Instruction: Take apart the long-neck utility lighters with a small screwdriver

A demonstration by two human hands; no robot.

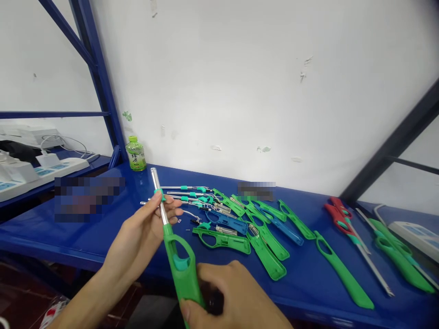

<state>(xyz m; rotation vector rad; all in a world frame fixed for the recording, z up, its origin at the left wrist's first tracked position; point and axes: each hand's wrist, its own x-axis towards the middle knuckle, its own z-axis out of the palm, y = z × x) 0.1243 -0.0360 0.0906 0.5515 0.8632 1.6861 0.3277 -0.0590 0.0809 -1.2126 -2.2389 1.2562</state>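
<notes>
Fingers of the left hand pinch the metal tube of a green lighter, closed lightly round it just above the handle, w/ a small teal collar at the grip point. The right hand wraps the handle's lower end, fingers curled shut on it, thumb near the trigger loop. Held this way, one hand steadies the body while the other can work the tube; the lighter tilts nozzle-up over the front edge of the blue shelf.

Behind it, mid-shelf, lies a jumble of parts: green & blue half-shells lying open, bare tubes w/ teal collars, a few small metal bits, all close enough to reach w/o stretching. Toward the right end, set apart: a whole green shell, a red lighter and more green ones by the right edge, seemingly sorted away from the loose pieces. A green-tea bottle stands at the back left corner against the wall. White devices w/ cables sit on the next shelf to the left.
</notes>
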